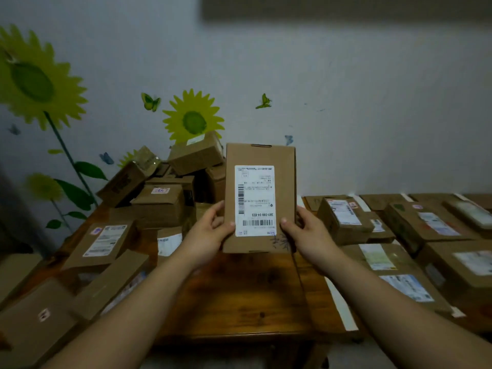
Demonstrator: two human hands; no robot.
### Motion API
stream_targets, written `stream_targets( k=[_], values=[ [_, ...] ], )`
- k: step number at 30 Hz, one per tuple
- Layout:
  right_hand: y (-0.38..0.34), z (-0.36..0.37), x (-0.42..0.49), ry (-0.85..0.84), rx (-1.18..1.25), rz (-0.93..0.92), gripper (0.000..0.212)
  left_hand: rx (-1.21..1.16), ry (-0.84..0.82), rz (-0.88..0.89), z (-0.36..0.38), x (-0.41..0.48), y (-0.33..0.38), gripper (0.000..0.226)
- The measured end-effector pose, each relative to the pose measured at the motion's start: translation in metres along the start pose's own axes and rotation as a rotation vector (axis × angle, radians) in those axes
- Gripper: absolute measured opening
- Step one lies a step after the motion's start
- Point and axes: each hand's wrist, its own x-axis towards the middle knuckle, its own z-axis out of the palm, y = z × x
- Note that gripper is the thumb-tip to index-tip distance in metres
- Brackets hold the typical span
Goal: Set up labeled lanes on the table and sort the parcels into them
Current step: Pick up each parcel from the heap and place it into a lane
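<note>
I hold a flat brown cardboard parcel (259, 155) upright above the wooden table (239, 294), its white shipping label with barcodes facing me. My left hand (210, 230) grips its lower left edge, thumb on the label's corner. My right hand (306, 233) grips the lower right edge, thumb on the front. A heap of unsorted parcels (162, 201) lies at the left and back. Sorted parcels (426, 230) lie in rows on the right, and strips of white tape (343, 307) run between them as lane lines.
A wall with sunflower and butterfly stickers (193, 121) stands close behind the table. More boxes (40, 320) crowd the near left. Bare wood shows directly below the held parcel. The table's front edge (234, 339) is near me.
</note>
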Motion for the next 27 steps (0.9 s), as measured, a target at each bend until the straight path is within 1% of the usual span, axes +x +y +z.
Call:
stream_targets(
  k=[3, 5, 7, 12, 13, 15, 17, 18, 19, 21, 22, 24, 25, 27],
  values=[
    [-0.009, -0.038, -0.005, 0.048, 0.012, -0.017, 0.036, -0.028, -0.114, -0.026, 0.033, -0.005, 0.013, 0.071],
    [-0.009, -0.065, -0.009, 0.079, -0.019, -0.037, 0.03, -0.058, -0.117, -0.025, 0.059, -0.007, 0.019, 0.07],
    [-0.006, -0.092, -0.013, 0.114, -0.028, -0.04, 0.032, -0.102, -0.104, -0.033, 0.084, -0.005, 0.024, 0.068],
    [0.008, -0.151, -0.028, 0.153, 0.03, -0.034, 0.028, -0.161, -0.126, -0.027, 0.15, 0.0, 0.033, 0.061],
    [0.011, -0.162, -0.031, 0.164, 0.04, -0.03, 0.031, -0.148, -0.127, -0.032, 0.162, 0.002, 0.034, 0.06],
    [0.014, -0.187, -0.036, 0.229, 0.05, -0.023, 0.048, -0.085, -0.122, -0.058, 0.183, 0.006, 0.035, 0.056],
    [0.015, -0.215, -0.038, 0.339, 0.111, -0.036, 0.067, 0.025, -0.126, -0.093, 0.199, 0.01, 0.037, 0.045],
    [0.017, -0.229, -0.039, 0.381, 0.147, -0.045, 0.071, 0.075, -0.134, -0.11, 0.206, 0.011, 0.037, 0.038],
    [0.019, -0.241, -0.04, 0.402, 0.146, -0.047, 0.07, 0.112, -0.138, -0.118, 0.214, 0.012, 0.035, 0.032],
    [0.031, -0.256, -0.043, 0.402, 0.032, -0.011, 0.056, 0.148, -0.1, -0.118, 0.228, 0.016, 0.027, 0.029],
    [0.041, -0.26, -0.044, 0.397, -0.011, 0.011, 0.05, 0.146, -0.047, -0.12, 0.234, 0.019, 0.019, 0.031],
    [0.062, -0.261, -0.045, 0.383, -0.042, 0.076, 0.046, 0.1, 0.07, -0.159, 0.242, 0.024, 0.0, 0.044],
    [0.074, -0.26, -0.046, 0.371, -0.036, 0.126, 0.047, 0.064, 0.097, -0.196, 0.245, 0.026, -0.011, 0.05],
    [0.099, -0.255, -0.046, 0.343, -0.043, 0.232, 0.049, 0.042, 0.083, -0.28, 0.248, 0.03, -0.035, 0.062]
  ],
)
